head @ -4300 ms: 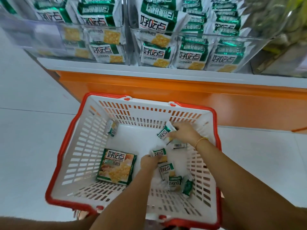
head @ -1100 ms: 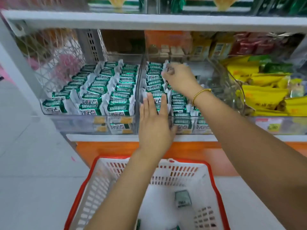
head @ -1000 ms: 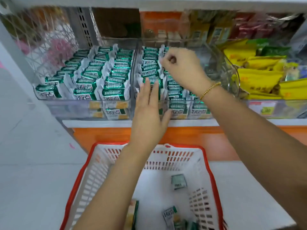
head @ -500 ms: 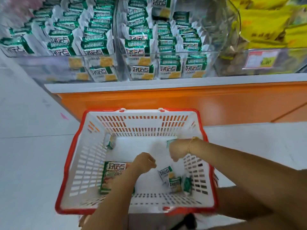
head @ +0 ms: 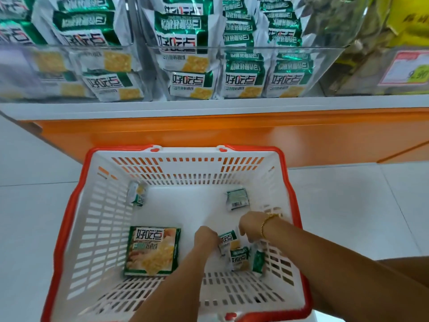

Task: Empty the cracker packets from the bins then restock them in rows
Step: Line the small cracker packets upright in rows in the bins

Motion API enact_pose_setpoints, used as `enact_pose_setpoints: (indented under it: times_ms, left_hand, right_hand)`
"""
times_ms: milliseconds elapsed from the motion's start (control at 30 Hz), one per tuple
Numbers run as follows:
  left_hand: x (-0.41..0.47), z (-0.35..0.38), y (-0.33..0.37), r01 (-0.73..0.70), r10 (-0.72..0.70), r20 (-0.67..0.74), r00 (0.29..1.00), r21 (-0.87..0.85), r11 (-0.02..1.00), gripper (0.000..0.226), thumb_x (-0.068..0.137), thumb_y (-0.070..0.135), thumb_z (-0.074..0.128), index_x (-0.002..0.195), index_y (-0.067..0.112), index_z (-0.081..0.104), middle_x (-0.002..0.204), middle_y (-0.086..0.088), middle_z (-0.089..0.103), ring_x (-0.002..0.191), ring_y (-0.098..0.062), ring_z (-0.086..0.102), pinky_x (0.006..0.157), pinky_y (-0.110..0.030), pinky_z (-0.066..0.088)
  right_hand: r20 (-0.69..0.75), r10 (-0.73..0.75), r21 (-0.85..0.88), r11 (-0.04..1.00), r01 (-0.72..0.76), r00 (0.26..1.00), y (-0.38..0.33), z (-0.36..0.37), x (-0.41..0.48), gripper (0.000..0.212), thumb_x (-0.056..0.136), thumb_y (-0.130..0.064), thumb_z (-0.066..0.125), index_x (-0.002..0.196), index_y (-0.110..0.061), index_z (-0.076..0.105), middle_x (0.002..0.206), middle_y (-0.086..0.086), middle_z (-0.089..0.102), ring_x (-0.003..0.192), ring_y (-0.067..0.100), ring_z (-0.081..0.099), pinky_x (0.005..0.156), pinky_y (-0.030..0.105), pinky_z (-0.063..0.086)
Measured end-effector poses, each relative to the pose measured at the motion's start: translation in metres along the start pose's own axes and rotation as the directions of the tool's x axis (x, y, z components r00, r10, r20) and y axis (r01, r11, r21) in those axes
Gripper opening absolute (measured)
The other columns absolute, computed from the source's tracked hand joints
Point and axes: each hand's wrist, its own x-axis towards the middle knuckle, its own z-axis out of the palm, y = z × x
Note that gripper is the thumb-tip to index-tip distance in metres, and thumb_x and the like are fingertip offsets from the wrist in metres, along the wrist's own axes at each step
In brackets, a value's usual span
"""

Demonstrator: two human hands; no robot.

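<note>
**Container:** white slotted plastic basket with red rim (head: pixel 76 205), standing on the pale tiled floor (head: pixel 27 205) in front of a white shelf with orange base (head: pixel 209 108).

**Basket contents:**
- One large flat green cracker pack (head: pixel 152 251), face up, left of centre.
- Small green-and-white foil cracker packets (head: pixel 240 257), loose. One leans in the far left corner, one lies barcode side up at the far right, and the rest huddle against the right wall.

**Left grip** (head: pixel 207 238): bare hand, fingers curled, touching the left edge of the huddle's uppermost packet. Whether it has hold of it cannot be told.

**Right grip** (head: pixel 251 225): bare hand with a gold bead bracelet (head: pixel 267 223) at the wrist. Its fingers hang curled just over the same huddle, and any hold cannot be told.

**Shelf stock:**
- Two clear plastic bins (head: pixel 232 48) side by side, both filled with the same small packets standing in rows.
- To their right, yellow bags (head: pixel 404 19) behind a pink-edged price label (head: pixel 408 70).
</note>
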Motion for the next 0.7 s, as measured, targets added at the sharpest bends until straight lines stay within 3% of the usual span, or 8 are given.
enact_pose_setpoints:
  times_ms: [33,133,267,367,500,600,700]
  left_hand:
    - [0.001,0.0,-0.001,0.02,-0.019,0.025,1.0,-0.04,0.999,0.012,0.084,0.014,0.068,0.074,0.008,0.068,0.083,-0.013,0.066,0.079,-0.02,0.063,0.071,-0.028,0.053]
    - [0.01,0.001,-0.009,0.037,-0.033,0.03,0.999,-0.149,0.988,0.023,0.077,0.011,0.078,0.095,-0.002,0.073,0.093,-0.019,0.07,0.073,-0.021,0.06,0.073,-0.031,0.056]
    - [0.011,-0.008,-0.021,0.071,-0.057,0.063,0.996,-0.233,0.97,0.02,0.076,-0.001,0.075,0.095,-0.006,0.072,0.074,-0.012,0.065,0.059,-0.021,0.059,0.076,-0.04,0.058]
    - [0.011,-0.016,-0.027,0.05,-0.037,0.056,0.998,-0.24,0.97,0.018,0.078,-0.004,0.072,0.096,-0.006,0.072,0.067,-0.008,0.062,0.058,-0.02,0.058,0.076,-0.04,0.058]
    - [0.007,-0.029,-0.032,-0.008,0.023,0.061,0.998,-0.231,0.973,0.012,0.082,0.004,0.071,0.093,-0.001,0.072,0.07,-0.007,0.064,0.059,-0.015,0.058,0.061,-0.024,0.055]
    - [0.005,-0.04,-0.037,-0.012,0.02,0.025,0.999,-0.269,0.963,0.004,0.081,0.003,0.072,0.081,0.006,0.069,0.079,-0.009,0.068,0.068,-0.017,0.062,0.075,-0.032,0.059]
    - [0.0,-0.053,-0.042,-0.027,0.022,-0.018,1.0,-0.295,0.955,0.008,0.079,0.0,0.072,0.087,0.001,0.071,0.074,-0.008,0.067,0.066,-0.017,0.062,0.079,-0.034,0.058]
  right_hand:
    - [0.005,-0.003,0.002,1.0,0.003,1.0,0.0,0.002,0.001,0.044,0.089,-0.009,0.062,0.133,-0.008,0.055,0.132,0.013,0.055,0.117,0.028,0.054,0.099,0.037,0.046]
    - [0.046,-0.017,0.022,1.0,0.016,0.999,-0.007,0.007,0.002,0.049,0.085,-0.01,0.067,0.132,-0.007,0.054,0.128,0.015,0.057,0.113,0.029,0.056,0.095,0.036,0.048]
    - [0.109,-0.029,0.028,0.999,0.026,0.994,-0.02,0.014,0.006,0.046,0.089,-0.025,0.067,0.126,-0.001,0.056,0.121,0.017,0.06,0.1,0.028,0.058,0.091,0.035,0.047]
    - [0.119,0.0,0.093,0.996,-0.011,0.993,-0.029,0.024,0.014,0.042,0.089,-0.022,0.066,0.125,-0.002,0.056,0.111,0.017,0.059,0.087,0.023,0.049,0.088,0.034,0.046]
    - [0.021,0.002,0.237,0.971,-0.007,1.0,-0.032,0.036,0.018,0.036,0.087,-0.024,0.068,0.117,-0.006,0.06,0.116,0.014,0.062,0.1,0.028,0.06,0.088,0.034,0.048]
    - [-0.061,0.018,0.331,0.944,0.003,0.998,-0.035,0.033,0.016,0.03,0.085,-0.031,0.07,0.104,-0.011,0.057,0.102,0.011,0.057,0.092,0.024,0.054,0.081,0.031,0.044]
    - [-0.132,0.022,0.446,0.894,0.039,0.991,-0.038,0.018,0.009,0.039,0.086,-0.032,0.069,0.113,-0.006,0.059,0.109,0.013,0.058,0.091,0.021,0.049,0.079,0.03,0.041]
